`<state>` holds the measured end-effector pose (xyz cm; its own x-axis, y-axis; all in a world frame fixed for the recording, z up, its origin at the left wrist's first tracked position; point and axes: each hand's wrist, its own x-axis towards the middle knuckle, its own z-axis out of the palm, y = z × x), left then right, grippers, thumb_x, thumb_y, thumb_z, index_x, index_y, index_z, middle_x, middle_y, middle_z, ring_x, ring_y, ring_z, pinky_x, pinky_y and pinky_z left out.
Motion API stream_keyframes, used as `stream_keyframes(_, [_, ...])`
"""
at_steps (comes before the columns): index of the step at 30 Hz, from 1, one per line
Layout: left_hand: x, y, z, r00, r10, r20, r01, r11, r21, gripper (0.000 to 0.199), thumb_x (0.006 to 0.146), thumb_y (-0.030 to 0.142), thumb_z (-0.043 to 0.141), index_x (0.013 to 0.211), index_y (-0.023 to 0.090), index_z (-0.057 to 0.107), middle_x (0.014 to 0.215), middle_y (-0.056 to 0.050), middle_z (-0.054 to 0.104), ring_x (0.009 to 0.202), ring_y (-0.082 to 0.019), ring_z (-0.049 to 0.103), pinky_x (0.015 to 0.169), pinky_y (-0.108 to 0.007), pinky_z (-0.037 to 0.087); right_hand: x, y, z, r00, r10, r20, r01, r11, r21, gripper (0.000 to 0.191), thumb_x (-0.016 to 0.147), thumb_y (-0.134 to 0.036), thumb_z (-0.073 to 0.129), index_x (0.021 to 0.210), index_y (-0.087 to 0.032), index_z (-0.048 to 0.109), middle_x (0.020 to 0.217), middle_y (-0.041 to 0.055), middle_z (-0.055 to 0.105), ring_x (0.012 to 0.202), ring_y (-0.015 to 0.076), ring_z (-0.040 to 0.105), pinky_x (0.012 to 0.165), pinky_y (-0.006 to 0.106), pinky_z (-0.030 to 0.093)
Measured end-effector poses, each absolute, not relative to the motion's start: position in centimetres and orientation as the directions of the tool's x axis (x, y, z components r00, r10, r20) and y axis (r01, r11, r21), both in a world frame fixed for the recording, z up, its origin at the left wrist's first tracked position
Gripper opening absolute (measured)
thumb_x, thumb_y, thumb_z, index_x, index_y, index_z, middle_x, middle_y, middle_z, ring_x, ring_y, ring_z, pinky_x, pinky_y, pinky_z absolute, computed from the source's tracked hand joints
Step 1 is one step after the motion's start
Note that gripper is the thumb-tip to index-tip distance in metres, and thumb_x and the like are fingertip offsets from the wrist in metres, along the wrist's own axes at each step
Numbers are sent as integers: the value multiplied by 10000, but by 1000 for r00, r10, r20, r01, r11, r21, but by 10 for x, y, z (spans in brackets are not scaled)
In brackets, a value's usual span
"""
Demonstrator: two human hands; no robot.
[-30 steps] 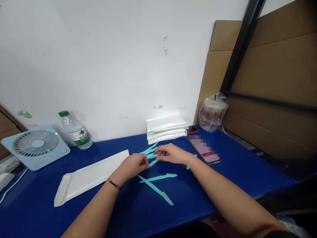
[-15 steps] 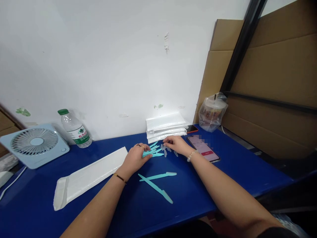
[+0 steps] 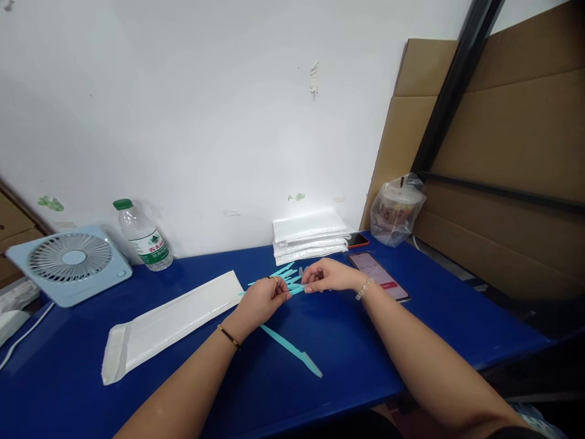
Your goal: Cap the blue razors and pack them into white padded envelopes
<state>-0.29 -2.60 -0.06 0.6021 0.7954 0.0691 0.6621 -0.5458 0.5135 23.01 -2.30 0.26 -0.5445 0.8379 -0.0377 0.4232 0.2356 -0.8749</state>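
My left hand is closed on a thin teal eyebrow razor, with its handle sticking out left of the hand. At the razor's right end, the fingertips of my right hand pinch what appears to be a small clear blade cap, mostly hidden by the fingers. Just behind both hands lies a pile of teal eyebrow razors, partly covered. A loose clear cap shows beside the pile. One more teal razor lies alone on the blue table, nearer to me.
A long white padded pouch lies left of my hands. White pouches are stacked against the wall. Two phones, one lit, lie at the right, near a bagged drink cup. A bottle and a fan stand left.
Both hands have come closer together and slightly toward me. One of the two loose razors in front is gone from its spot; my left hand now holds a razor. My right hand has left the caps.
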Motion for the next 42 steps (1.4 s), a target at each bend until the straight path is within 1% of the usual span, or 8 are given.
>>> stream_keyframes(7, [-16, -7, 2, 534, 832, 150, 727, -542, 421, 159, 830, 327, 490, 793, 217, 599, 768, -7, 634, 720, -168, 568, 635, -270, 371, 238, -12, -11, -429, 903, 7, 463, 226, -857, 291, 729, -414, 652, 789, -130, 674, 649, 31, 647, 534, 104, 559, 487, 206, 429])
stream_keyframes(12, [-24, -8, 11, 541, 816, 205, 715, -574, 399, 285, 752, 404, 612, 972, 223, 594, 959, -34, 612, 886, -208, 546, 734, -300, 395, 246, -2, -18, -222, 949, 223, 631, 314, -710, 271, 723, -371, 665, 871, -145, 690, 718, 36, 678, 595, 122, 564, 568, 232, 434])
stream_keyframes(16, [-23, -29, 21, 821, 568, -61, 513, -685, 518, 399, 626, 469, 725, 947, 250, 632, 980, -7, 591, 834, -175, 542, 664, -252, 404, 244, -4, -14, -147, 924, 354, 695, 351, -628, 223, 761, -341, 627, 885, -170, 699, 736, 23, 682, 607, 124, 552, 571, 235, 413])
stream_keyframes(19, [-20, -37, 20, 872, 451, -188, 478, -708, 519, 247, 645, 413, 723, 808, 237, 665, 854, 10, 605, 719, -142, 527, 588, -240, 362, 241, -8, -8, -171, 928, 330, 654, 358, -667, 221, 778, -350, 606, 853, -166, 704, 722, 30, 676, 623, 130, 565, 569, 232, 419])
stream_keyframes(23, [-17, -29, 11, 755, 652, -70, 603, -650, 463, 153, 801, 347, 553, 782, 212, 623, 728, 5, 603, 654, -140, 513, 564, -251, 322, 233, -18, 0, -375, 914, 153, 480, 333, -812, 307, 809, -426, 563, 839, -148, 690, 740, 45, 676, 591, 120, 574, 557, 233, 450])
stream_keyframes(28, [-22, -16, 9, 598, 800, 55, 676, -540, 502, 157, 816, 346, 511, 823, 204, 579, 702, 7, 601, 637, -146, 519, 554, -246, 318, 220, -26, 1, -523, 851, 34, 363, 259, -895, 324, 722, -423, 674, 883, -141, 679, 729, 33, 674, 563, 107, 585, 565, 231, 476])
stream_keyframes(35, [-31, -8, 11, 528, 839, 131, 691, -514, 508, 164, 809, 350, 504, 771, 201, 560, 689, 6, 600, 636, -147, 531, 556, -252, 326, 230, -19, -1, -404, 912, 76, 321, 219, -921, 314, 745, -433, 644, 805, -127, 681, 659, 35, 657, 540, 110, 575, 540, 233, 470])
stream_keyframes(42, [-35, -3, 5, 530, 838, 128, 501, -432, 750, 159, 868, 359, 414, 861, 206, 458, 716, 13, 615, 643, -129, 578, 582, -233, 397, 238, -11, -2, -209, 953, 222, 170, 259, -951, 334, 774, -360, 622, 1047, -169, 648, 682, 6, 641, 551, 102, 567, 573, 243, 481])
